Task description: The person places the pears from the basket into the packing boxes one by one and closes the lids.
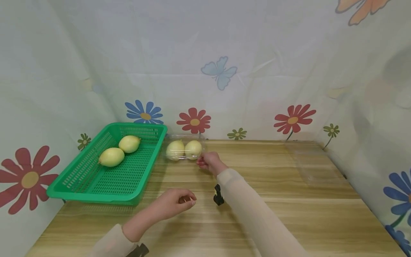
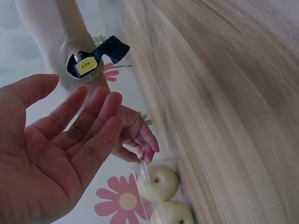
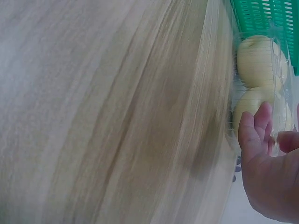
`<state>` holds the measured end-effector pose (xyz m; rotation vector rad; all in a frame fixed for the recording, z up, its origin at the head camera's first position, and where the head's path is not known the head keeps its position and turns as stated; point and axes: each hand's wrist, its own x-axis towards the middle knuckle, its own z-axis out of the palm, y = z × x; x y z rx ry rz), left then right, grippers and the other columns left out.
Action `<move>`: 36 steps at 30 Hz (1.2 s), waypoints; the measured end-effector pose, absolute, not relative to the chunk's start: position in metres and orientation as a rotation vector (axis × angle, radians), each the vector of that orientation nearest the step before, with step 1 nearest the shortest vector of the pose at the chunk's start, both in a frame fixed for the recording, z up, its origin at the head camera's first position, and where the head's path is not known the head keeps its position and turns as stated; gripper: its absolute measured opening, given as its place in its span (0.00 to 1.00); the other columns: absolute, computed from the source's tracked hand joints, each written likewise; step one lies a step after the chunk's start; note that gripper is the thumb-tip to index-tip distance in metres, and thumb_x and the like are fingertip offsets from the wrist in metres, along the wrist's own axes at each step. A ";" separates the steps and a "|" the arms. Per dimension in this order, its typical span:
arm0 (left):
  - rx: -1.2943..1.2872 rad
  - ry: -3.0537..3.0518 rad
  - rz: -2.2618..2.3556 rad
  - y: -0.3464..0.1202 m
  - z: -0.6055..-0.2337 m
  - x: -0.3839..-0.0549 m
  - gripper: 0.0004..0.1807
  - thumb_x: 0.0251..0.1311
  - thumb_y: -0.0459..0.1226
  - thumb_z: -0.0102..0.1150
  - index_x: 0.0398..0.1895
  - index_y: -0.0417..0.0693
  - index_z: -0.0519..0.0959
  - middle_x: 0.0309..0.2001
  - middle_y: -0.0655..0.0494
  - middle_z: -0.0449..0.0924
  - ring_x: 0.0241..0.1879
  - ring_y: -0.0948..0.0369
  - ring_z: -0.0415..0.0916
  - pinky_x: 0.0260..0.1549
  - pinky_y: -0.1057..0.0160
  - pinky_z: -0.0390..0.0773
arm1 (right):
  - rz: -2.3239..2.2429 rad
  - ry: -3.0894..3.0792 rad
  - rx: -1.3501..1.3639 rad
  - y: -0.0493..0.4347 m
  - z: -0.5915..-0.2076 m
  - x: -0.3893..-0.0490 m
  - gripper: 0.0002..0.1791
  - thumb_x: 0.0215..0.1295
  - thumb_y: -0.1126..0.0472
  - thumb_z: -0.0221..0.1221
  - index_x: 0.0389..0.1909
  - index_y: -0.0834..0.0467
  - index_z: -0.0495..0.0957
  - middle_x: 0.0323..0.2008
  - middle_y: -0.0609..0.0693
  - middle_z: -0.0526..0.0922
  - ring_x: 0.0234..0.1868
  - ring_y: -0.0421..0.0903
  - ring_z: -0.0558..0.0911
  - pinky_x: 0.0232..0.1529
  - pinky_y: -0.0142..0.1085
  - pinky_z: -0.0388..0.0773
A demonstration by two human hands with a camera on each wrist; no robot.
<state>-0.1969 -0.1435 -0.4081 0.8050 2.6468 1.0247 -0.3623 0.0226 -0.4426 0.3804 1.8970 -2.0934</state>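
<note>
My right hand (image 1: 212,162) pinches the near right corner of a clear plastic clamshell box (image 3: 276,119), with the thumb on one side of its edge and the fingers on the other. Inside the box sit two round pale yellow fruits (image 1: 175,149), pear-like, side by side. My left hand (image 1: 173,204) hovers over the front of the table, relaxed and holding nothing; its palm and loosely bent fingers show in the left wrist view. Left of the box stands a green plastic basket (image 1: 139,178) with two more pale yellow fruits (image 1: 111,157) in it.
At the right of the wooden table (image 1: 273,217) lies another clear plastic container (image 1: 316,164), faint against the wood. A flower-printed cloth (image 1: 250,100) hangs behind the table and along both sides. The basket's right wall stands close to the box.
</note>
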 end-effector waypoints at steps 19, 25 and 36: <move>0.776 2.577 1.029 -0.146 -0.411 -0.194 0.15 0.70 0.41 0.60 0.47 0.37 0.84 0.35 0.54 0.87 0.31 0.71 0.75 0.30 0.70 0.76 | -2.102 1.950 0.384 0.010 -0.438 -0.358 0.18 0.72 0.70 0.46 0.57 0.76 0.73 0.23 0.49 0.78 0.19 0.36 0.78 0.30 0.29 0.80; 0.773 2.581 1.009 -0.147 -0.410 -0.194 0.14 0.70 0.42 0.61 0.47 0.39 0.84 0.34 0.55 0.86 0.31 0.70 0.75 0.30 0.70 0.76 | -2.097 1.968 0.390 0.006 -0.437 -0.362 0.18 0.72 0.71 0.47 0.59 0.75 0.71 0.21 0.48 0.77 0.19 0.36 0.78 0.28 0.28 0.78; 0.770 2.583 0.992 -0.148 -0.411 -0.194 0.14 0.70 0.41 0.60 0.48 0.39 0.84 0.35 0.55 0.86 0.32 0.70 0.75 0.31 0.70 0.76 | -2.070 1.992 0.398 0.005 -0.436 -0.362 0.20 0.70 0.72 0.47 0.59 0.75 0.71 0.23 0.50 0.78 0.19 0.37 0.78 0.29 0.29 0.79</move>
